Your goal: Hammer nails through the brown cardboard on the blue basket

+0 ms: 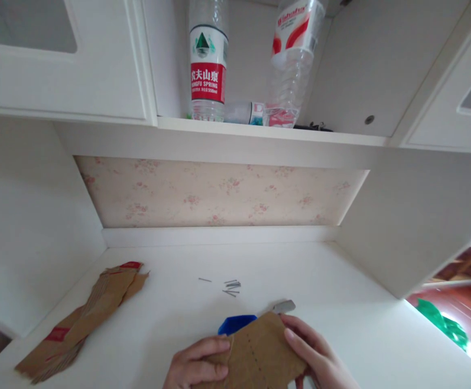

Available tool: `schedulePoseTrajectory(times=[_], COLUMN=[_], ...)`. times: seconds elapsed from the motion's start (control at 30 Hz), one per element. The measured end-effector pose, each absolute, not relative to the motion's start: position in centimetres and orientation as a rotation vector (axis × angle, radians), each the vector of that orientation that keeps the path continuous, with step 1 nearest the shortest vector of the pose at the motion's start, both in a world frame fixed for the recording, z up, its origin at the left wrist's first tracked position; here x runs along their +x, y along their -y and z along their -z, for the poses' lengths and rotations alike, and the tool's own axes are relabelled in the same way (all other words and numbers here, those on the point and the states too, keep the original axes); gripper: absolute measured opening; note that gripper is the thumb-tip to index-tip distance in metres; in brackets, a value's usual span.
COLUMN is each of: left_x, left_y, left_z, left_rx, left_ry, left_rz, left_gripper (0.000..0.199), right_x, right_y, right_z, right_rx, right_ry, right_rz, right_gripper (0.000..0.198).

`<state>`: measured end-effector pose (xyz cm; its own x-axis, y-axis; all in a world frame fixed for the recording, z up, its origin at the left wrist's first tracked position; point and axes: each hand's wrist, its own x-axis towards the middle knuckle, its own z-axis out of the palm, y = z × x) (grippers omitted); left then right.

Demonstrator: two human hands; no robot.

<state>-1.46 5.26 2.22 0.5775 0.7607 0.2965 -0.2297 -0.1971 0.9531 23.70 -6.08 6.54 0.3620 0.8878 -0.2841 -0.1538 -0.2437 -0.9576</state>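
Both hands grip one piece of brown cardboard (pixel 255 351) at the desk's near edge; a dotted row of small marks runs down its middle. My left hand (pixel 197 364) holds its left side with the thumb on top. My right hand (pixel 318 356) holds its right edge. Behind the cardboard a blue object (pixel 235 323) and a grey metal piece (pixel 284 307) stick out, mostly hidden. Several thin metal nails (pixel 230 286) lie loose on the white desk (pixel 341 313) just beyond.
A stack of torn cardboard strips (pixel 81 321) with red print lies at the left. On the shelf above stand two clear plastic bottles (pixel 208 59), (pixel 292 59), with a small bottle lying between them. White cabinet walls close in both sides.
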Motion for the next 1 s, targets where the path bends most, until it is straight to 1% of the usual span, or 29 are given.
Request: schedulePoseTrajectory(times=[0.1, 0.17, 0.27, 0.4, 0.47, 0.6, 0.7, 0.8, 1.0], left_x=[-0.6, -0.3, -0.3, -0.5, -0.3, 0.2, 0.6, 0.8, 1.2], left_y=[-4.2, -3.7, -3.4, -3.0, -2.7, -2.5, -2.7, -2.7, -2.1], left_z=[-2.7, -2.8, -2.4, -1.3, -0.8, -0.4, -0.1, 0.1, -0.7], left_rx=[1.391, 1.340, 1.145, 0.799, 0.824, 1.018, 1.032, 0.985, 0.987], left_ry=[-0.688, -0.784, -0.910, -1.052, -1.097, -1.164, -1.187, -1.211, -1.269], left_rz=[-1.013, -1.098, -1.137, -1.041, -1.007, -0.976, -0.962, -0.954, -0.951], left_gripper=[0.029, 0.032, 0.045, 0.068, 0.075, 0.079, 0.085, 0.085, 0.069], right_x=[23.4, 23.4, 23.4, 22.8, 22.5, 22.2, 22.4, 22.5, 23.2], right_y=[6.8, 6.9, 7.1, 7.2, 7.1, 6.4, 5.7, 5.3, 5.8], right_z=[-5.7, -5.0, -3.8, -2.2, -1.6, -1.0, -0.5, 0.1, 0.7], right_rx=[-1.352, -1.297, -1.326, -1.376, -1.383, -1.414, -1.435, -1.442, -1.423], right_ry=[0.538, 0.488, 0.470, 0.436, 0.440, 0.443, 0.443, 0.445, 0.429], right_rz=[-1.135, -1.128, -1.064, -0.919, -0.899, -0.884, -0.885, -0.904, -0.993], right_gripper=[0.051, 0.053, 0.059, 0.065, 0.064, 0.062, 0.064, 0.067, 0.069])
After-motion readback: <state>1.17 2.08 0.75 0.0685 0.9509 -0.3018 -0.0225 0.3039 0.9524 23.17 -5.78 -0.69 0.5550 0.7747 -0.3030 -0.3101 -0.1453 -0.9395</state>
